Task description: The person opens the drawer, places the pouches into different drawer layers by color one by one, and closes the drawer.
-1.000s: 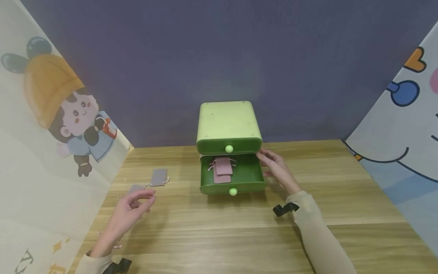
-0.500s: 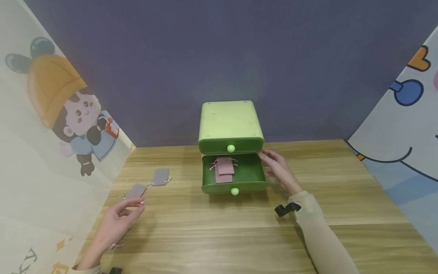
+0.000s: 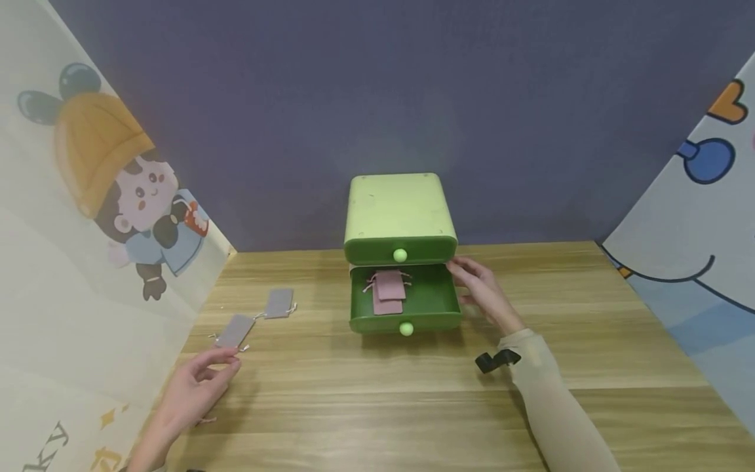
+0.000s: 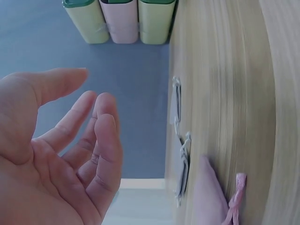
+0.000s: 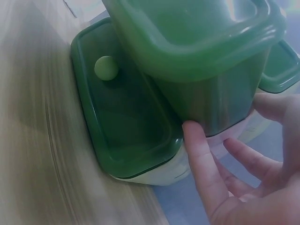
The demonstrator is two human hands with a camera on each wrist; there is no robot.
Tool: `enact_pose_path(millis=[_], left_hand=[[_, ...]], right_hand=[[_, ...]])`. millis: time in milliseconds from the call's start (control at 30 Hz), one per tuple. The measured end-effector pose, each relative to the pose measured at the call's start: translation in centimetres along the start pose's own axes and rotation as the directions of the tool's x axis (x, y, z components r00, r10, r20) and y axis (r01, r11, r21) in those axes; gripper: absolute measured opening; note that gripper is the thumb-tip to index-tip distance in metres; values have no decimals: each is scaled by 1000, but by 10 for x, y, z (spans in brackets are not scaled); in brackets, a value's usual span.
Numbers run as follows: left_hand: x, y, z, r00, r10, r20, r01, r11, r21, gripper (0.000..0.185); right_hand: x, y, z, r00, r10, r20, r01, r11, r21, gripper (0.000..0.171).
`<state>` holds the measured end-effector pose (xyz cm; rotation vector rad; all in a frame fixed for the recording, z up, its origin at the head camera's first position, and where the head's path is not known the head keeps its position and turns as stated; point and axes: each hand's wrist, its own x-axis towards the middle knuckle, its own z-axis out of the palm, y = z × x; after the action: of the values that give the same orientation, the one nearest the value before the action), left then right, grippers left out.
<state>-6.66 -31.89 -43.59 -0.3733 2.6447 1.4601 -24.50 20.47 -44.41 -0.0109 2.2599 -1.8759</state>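
A small drawer cabinet [image 3: 401, 206] stands against the back wall, pale green on top. Its pulled-out green drawer [image 3: 433, 292] holds two pink drawstring pouches [image 3: 390, 286], one overlapping the other. My right hand [image 3: 485, 294] is at the cabinet's right side; in the right wrist view its extended fingers [image 5: 201, 159] rest at the drawer's side. At the left, my left hand [image 3: 191, 393] hovers with loosely bent fingers, holding nothing. Below it lies a pink pouch [image 4: 211, 197], mostly hidden by the hand in the head view. Two grey drawstring pouches [image 3: 235, 331] lie just beyond that hand.
The wooden table [image 3: 366, 406] runs up to a dark blue back wall [image 3: 283, 131]. Panels with cartoon prints border it at left and right. In the right wrist view a shut lower drawer [image 5: 122, 112] with a round knob sits under the pulled-out one.
My left hand has drawn back toward me and to the left, uncovering the nearer grey pouch. My right hand stays at the drawer's side. The head view has shifted slightly.
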Motion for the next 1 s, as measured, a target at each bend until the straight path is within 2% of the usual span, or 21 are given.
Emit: enact_pose_path(millis=[233, 533, 667, 1000], left_hand=[[-2, -11, -2, 999, 18, -27, -17, 998, 56, 47], [-3, -25, -3, 998, 22, -65, -19, 999, 42, 48], [-4, -30, -7, 998, 22, -62, -19, 999, 43, 51], [-3, -39, -15, 996, -85, -22, 86, 991, 101, 66]], right_hand=[[0, 1, 1, 1000, 0, 0, 0, 1000, -7, 77], [0, 1, -1, 1000, -2, -5, 2, 1000, -12, 77], [0, 1, -1, 1000, -5, -5, 5, 1000, -10, 77], [-1, 0, -1, 1000, 0, -1, 0, 1000, -17, 77]])
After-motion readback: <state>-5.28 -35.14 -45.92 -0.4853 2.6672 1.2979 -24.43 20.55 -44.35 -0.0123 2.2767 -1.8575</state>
